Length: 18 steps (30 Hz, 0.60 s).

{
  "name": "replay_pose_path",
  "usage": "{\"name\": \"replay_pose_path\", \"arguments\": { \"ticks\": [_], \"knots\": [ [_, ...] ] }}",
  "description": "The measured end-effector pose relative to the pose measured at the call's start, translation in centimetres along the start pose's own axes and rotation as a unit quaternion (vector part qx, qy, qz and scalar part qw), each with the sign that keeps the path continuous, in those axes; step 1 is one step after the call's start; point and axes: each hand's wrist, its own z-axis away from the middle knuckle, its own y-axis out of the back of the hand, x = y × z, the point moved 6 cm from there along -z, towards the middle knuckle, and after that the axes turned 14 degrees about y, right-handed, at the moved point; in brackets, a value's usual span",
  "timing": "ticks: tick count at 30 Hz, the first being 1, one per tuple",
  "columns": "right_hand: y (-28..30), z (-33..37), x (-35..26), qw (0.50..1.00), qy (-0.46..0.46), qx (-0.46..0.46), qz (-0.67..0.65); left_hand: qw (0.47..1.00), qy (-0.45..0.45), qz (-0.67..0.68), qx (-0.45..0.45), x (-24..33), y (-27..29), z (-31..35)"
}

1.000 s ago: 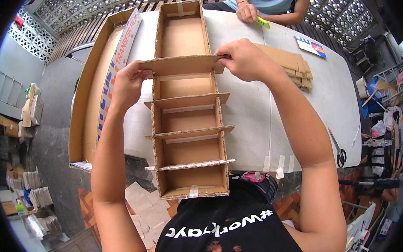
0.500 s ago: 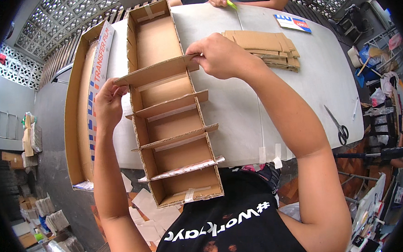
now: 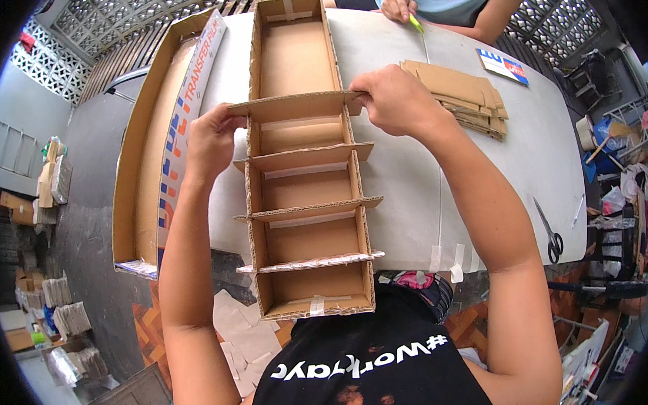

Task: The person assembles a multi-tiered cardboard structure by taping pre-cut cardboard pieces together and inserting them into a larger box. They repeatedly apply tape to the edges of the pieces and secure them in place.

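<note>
A long, open cardboard box (image 3: 293, 56) lies lengthwise in front of me, its near end by my black shirt. Several cardboard strips cross it as dividers, their ends sticking out past the side walls. My left hand (image 3: 212, 144) pinches the left end of the farthest divider strip (image 3: 299, 106). At its right end, my right hand (image 3: 399, 103) grips the same strip between thumb and fingers. Nearer to me are two plain strips (image 3: 306, 157) (image 3: 313, 209) and one with a printed, whitish edge (image 3: 309, 263). Tape (image 3: 317, 305) shows on the near end wall.
Left of the box stands another long, printed cardboard box (image 3: 133, 214). On the white table (image 3: 407, 220) to the right are stacked cardboard pieces (image 3: 474, 104), a small printed box (image 3: 503, 66) and scissors (image 3: 552, 237). Across it, a person's hand (image 3: 399, 7) holds a yellow-green object.
The whole view has shifted, so box and table things appear farther right. The divider strip my hands hold looks more level across the box. Both hands keep their hold on its ends.
</note>
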Motion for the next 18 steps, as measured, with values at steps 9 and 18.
{"name": "replay_pose_path", "arguments": {
  "ticks": [9,18],
  "knots": [
    [-0.7,-0.1,0.4,0.999,0.015,0.000,-0.031,0.995,0.059,-0.044,-0.066,-0.6,-0.4,-0.6],
    [-0.1,-3.8,-3.5,0.991,0.102,-0.051,0.073,0.932,-0.196,-0.300,-0.055,10.1,-2.2,-0.2]
  ]
}}
